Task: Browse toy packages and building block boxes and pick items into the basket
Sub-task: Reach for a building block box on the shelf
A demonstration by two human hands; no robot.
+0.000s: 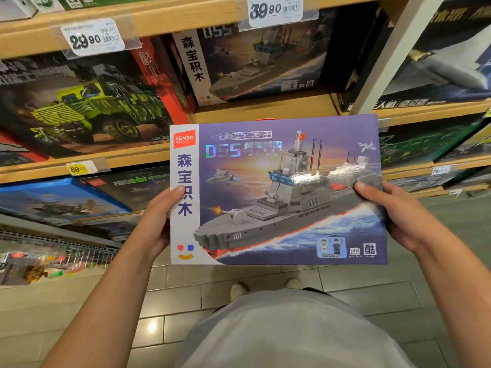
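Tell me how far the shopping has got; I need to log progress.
Done: one purple warship building block box is off the shelf. In hand: left hand and right hand grip its side edges, front facing up. Left: placing it in a basket; none is visible here.

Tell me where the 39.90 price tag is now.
In the head view, the 39.90 price tag hangs on the upper shelf edge, top centre, above the shelved warship box, right of the 29.90 tag.

Wooden shelves [265,110] stocked with boxes: truck box [87,102] left, warship box [255,62] centre.
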